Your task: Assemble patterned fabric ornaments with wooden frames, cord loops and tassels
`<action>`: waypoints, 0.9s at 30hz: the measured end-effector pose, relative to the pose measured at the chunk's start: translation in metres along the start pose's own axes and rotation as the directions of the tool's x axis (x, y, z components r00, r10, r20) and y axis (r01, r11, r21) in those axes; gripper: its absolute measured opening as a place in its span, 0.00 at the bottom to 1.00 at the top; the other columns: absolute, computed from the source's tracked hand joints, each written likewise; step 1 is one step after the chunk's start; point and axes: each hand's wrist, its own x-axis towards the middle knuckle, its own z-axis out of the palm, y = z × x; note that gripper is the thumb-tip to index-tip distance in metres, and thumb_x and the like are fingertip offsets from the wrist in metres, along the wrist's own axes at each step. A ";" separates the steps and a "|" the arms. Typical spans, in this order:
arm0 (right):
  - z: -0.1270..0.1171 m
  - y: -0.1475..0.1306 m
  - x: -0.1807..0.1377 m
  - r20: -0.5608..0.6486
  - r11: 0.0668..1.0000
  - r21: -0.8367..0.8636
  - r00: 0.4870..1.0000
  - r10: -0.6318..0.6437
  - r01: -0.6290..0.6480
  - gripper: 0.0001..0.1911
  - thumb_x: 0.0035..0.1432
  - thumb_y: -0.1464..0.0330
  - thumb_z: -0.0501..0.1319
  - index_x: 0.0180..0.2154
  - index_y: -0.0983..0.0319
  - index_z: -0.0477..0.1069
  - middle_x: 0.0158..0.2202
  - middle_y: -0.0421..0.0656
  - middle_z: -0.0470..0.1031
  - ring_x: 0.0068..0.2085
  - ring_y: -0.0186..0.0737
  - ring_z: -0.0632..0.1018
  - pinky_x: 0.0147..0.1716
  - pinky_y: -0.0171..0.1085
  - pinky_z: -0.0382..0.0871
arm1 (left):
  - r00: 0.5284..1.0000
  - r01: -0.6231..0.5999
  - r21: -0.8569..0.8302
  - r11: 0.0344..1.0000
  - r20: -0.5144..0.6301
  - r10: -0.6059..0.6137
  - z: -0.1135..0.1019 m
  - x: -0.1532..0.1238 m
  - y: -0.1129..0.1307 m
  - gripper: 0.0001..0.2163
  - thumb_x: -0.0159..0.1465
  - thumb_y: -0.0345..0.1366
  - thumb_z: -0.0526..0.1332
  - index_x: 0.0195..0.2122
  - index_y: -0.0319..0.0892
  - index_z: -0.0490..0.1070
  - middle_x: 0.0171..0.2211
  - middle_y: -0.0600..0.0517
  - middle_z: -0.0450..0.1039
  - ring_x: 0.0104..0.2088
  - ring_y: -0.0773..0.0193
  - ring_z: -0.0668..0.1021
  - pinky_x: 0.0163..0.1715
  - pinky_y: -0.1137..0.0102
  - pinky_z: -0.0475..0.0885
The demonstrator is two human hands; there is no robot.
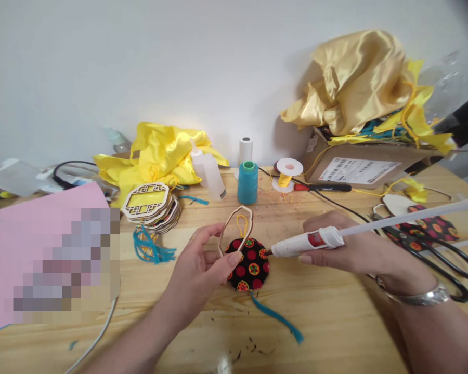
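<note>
My left hand (203,262) pinches a thin wooden frame (234,224), tilted up above a round black fabric ornament (248,268) with red and orange dots. The ornament lies on the wooden table (335,332), with a yellow loop at its top and a teal tassel (277,318) trailing toward me. My right hand (351,249) is closed around a white glue gun (307,242) with a glue stick sticking out at the back. Its nozzle points at the ornament's right edge.
A stack of wooden lattice frames (150,205) with teal tassels sits to the left, beside pink paper (42,234). Behind are yellow satin (159,150), squeeze bottles (212,176), a teal thread cone (247,182), a yellow cord spool (286,174) and a cardboard box (359,166). Black scissors (437,254) lie right.
</note>
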 end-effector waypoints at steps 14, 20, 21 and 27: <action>0.001 0.006 -0.003 -0.008 0.999 -0.032 0.999 -0.044 0.043 0.18 0.51 0.59 0.63 0.20 0.62 0.62 0.19 0.36 0.61 0.21 0.30 0.62 0.20 0.32 0.55 | 1.000 -0.008 0.009 1.000 -0.006 0.008 0.002 -0.001 0.000 0.30 0.48 0.44 0.68 0.50 0.38 0.62 0.21 0.51 0.76 0.18 0.67 0.71 0.20 0.72 0.67; 0.001 0.005 -0.004 0.038 0.994 -0.033 0.994 -0.099 0.100 0.20 0.53 0.57 0.62 0.18 0.63 0.62 0.19 0.36 0.61 0.21 0.29 0.63 0.21 0.32 0.56 | 1.000 -0.017 0.034 0.999 -0.007 0.018 0.000 0.002 -0.003 0.31 0.48 0.46 0.68 0.50 0.38 0.63 0.22 0.51 0.76 0.18 0.65 0.72 0.20 0.71 0.67; 0.001 0.005 -0.003 0.048 0.993 -0.041 0.993 -0.111 0.113 0.20 0.53 0.57 0.62 0.18 0.63 0.62 0.18 0.36 0.61 0.21 0.29 0.63 0.21 0.32 0.56 | 1.000 -0.020 0.042 0.999 0.000 0.020 -0.001 0.002 -0.004 0.31 0.48 0.46 0.68 0.50 0.38 0.63 0.22 0.51 0.77 0.18 0.65 0.72 0.20 0.71 0.67; 0.001 0.006 -0.003 0.059 0.997 -0.040 0.996 -0.070 0.073 0.19 0.52 0.57 0.63 0.19 0.63 0.64 0.19 0.36 0.62 0.21 0.29 0.64 0.21 0.32 0.57 | 0.999 -0.020 0.063 0.998 0.043 0.017 -0.005 0.006 -0.009 0.30 0.49 0.46 0.67 0.51 0.39 0.62 0.22 0.51 0.77 0.18 0.65 0.72 0.20 0.72 0.67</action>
